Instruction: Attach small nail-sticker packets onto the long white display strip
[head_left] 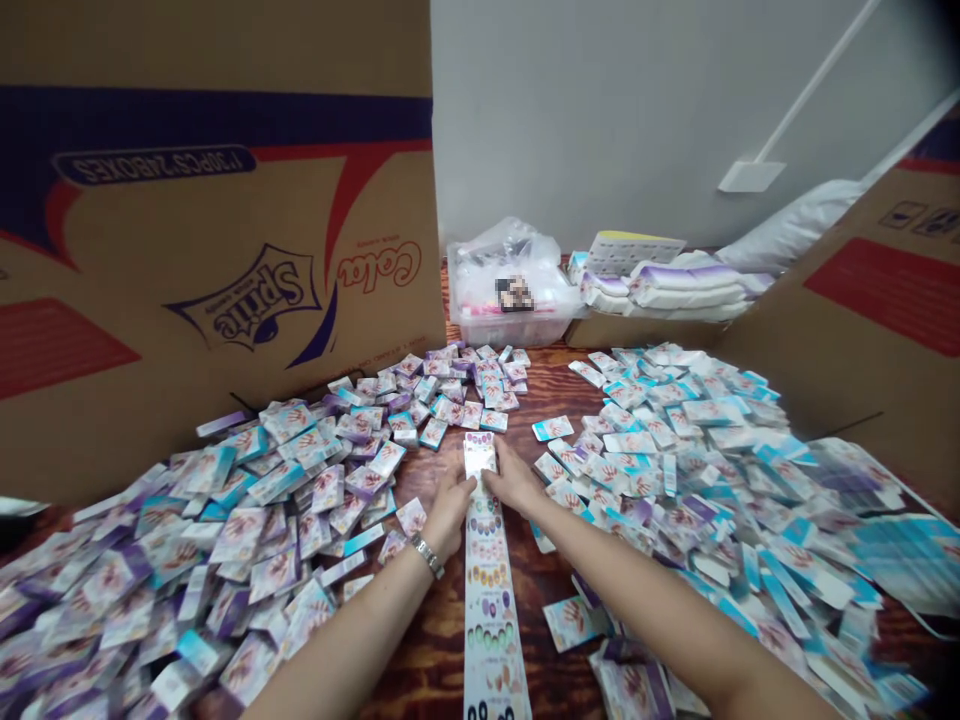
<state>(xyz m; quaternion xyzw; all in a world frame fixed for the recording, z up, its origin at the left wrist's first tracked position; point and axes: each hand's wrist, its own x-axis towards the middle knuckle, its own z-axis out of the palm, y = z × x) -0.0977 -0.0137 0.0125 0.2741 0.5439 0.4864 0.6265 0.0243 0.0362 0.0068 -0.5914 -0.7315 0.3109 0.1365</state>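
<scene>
White card stock runs up the middle before you: a long strip printed with rows of coloured nail designs, lying on the reddish wood-grain surface between two heaps of small boxes. Your left hand and right hand are closed on its far part from opposite sides, each thumb laid over the printed face and the fingers bent along the edge, so the strip's width is all that parts them; the two thumb tips almost meet. How far your fingers reach underneath you cannot tell, since the card and your own knuckles cover them. A metal-banded wristwatch circles your left wrist, its dial out of sight. The near end of the strip is cut off by the bottom edge, as are both your forearms, and whether it is a single length or several cards in line is hard to make out. The left heap and right heap of white, purple and blue nail boxes overlap so much that many show only a corner. Beyond, a clear plastic bin holds bagged items you can hardly distinguish, plus one pixelated picture.
</scene>
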